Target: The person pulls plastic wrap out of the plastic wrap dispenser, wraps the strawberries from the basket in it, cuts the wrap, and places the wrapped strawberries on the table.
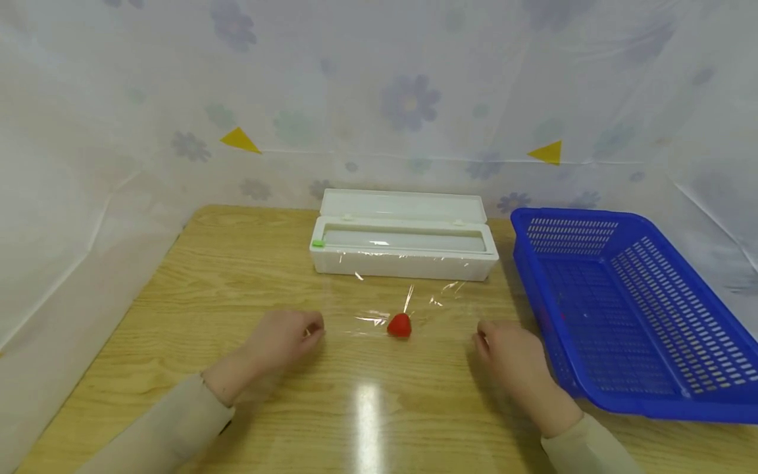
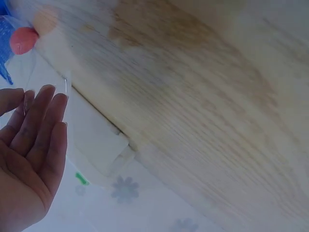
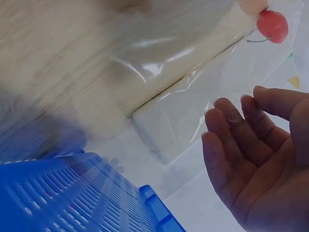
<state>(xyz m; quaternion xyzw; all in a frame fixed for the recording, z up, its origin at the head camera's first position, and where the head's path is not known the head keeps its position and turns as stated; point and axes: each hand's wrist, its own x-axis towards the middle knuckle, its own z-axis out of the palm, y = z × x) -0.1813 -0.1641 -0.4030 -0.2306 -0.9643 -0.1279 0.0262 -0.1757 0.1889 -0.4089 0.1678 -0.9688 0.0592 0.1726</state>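
A sheet of clear plastic wrap (image 1: pixel 435 302) stretches from a white wrap dispenser box (image 1: pixel 403 266) towards me, shiny with creases. My left hand (image 1: pixel 284 338) pinches its near edge at the left between thumb and fingers. At the right, my right hand (image 1: pixel 514 355) pinches the same edge, thumb against index finger (image 3: pixel 251 106). Between the hands a red cherry (image 1: pixel 399 325) lies on the table, overlapped by the film in the head view. Its thin green stem shows in the right wrist view. Inside the box, whose lid (image 1: pixel 403 205) stands raised, a pale roll is visible.
A blue plastic basket (image 1: pixel 562 329) with slotted walls stands on the wooden table (image 1: pixel 237 263), close beside my right hand. Behind the box hangs a flowered cloth (image 1: pixel 355 85) with two yellow triangles. A green tab (image 1: pixel 318 243) sits at the box's left end.
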